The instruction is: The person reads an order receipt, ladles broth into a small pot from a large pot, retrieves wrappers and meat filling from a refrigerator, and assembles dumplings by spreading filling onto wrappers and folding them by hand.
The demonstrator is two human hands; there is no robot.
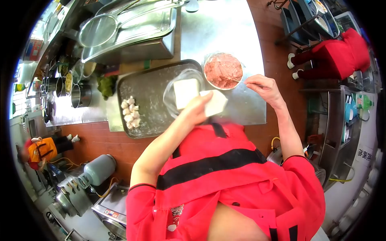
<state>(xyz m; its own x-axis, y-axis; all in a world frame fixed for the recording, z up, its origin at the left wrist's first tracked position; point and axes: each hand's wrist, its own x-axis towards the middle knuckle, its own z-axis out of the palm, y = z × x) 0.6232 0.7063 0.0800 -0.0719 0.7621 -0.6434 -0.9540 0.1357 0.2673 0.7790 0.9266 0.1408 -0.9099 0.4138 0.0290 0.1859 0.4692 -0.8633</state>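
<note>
My left hand point(196, 109) pinches a thin white dough wrapper point(216, 103) beside the bowl. Behind it, a stack of white wrappers point(186, 89) lies in a clear plastic bag point(170, 96) on the right part of a dark metal tray point(150, 90). Closed fingers of my right hand point(265, 90) grip a thin stick-like tool point(240, 82), whose tip reaches the edge of the pink minced meat point(223, 69). The meat fills a round bowl. Several small folded dumplings point(130, 112) sit at the tray's left end.
The steel table point(219, 24) ends just past the bowl's right. A wire strainer point(98, 30) rests on metal trays at the back left. Steel pots point(80, 95) stand further left. One person in red point(341, 56) bends at the right; another in an orange vest point(42, 149) is at the left.
</note>
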